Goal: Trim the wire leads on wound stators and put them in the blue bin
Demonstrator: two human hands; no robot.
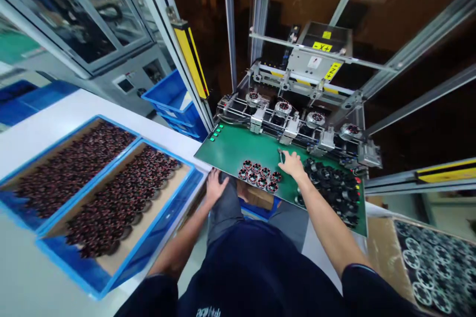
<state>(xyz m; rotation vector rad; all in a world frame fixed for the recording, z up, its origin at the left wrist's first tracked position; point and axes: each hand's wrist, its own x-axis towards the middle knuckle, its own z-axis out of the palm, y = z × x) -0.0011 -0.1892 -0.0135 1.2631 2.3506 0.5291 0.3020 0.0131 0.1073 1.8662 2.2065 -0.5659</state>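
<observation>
My right hand (292, 164) rests on the green work plate (230, 151), fingers curled around a thin metal tool that looks like tweezers. It lies between a small cluster of wound motor stators (259, 174) and a pile of black round parts (332, 183). My left hand (215, 184) hangs open at the near edge of the green plate, above my knee, holding nothing. Behind the plate, a machine fixture (297, 121) holds several stators in a row.
Two blue trays (111, 193) full of stators sit on the white table at left. Stacked blue bins (174, 101) stand by a yellow light curtain post (191, 59). A tray of flat ring parts (435, 257) lies at right. Metal frame rails surround the machine.
</observation>
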